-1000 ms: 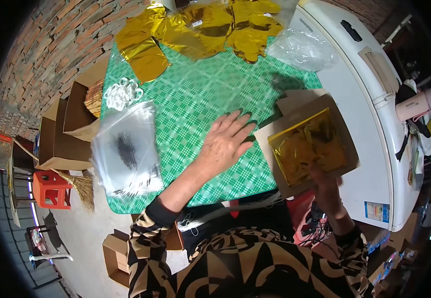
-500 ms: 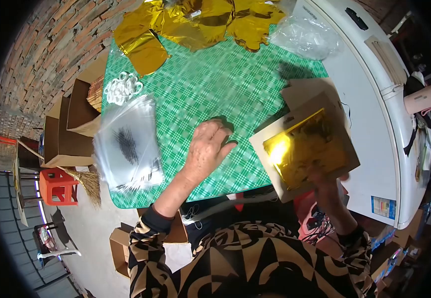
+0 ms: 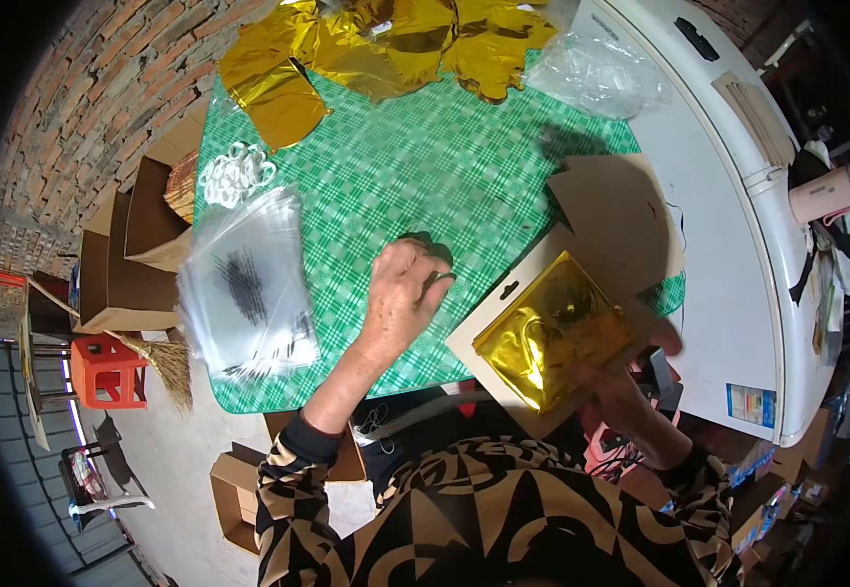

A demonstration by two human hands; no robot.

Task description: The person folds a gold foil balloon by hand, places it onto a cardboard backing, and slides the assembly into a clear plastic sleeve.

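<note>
My right hand grips the lower right edge of a cardboard backing card. The card has a hang hole near one corner, and a folded sheet of shiny gold foil lies flat on it. Over the green checked tablecloth, my left hand is closed, fingers curled under and thumb drawn in. Whatever it may hold is hidden. Left of it lies a fanned stack of clear plastic bags.
White rings lie in a heap above the bags. Crumpled gold foil and clear plastic cover the table's far side. More cardboard cards lie near the white fridge. Open cartons stand left.
My right hand has brought the card and foil left and toward me, turning them and exposing the cards behind. My left thumb has come closer to its fingers.
</note>
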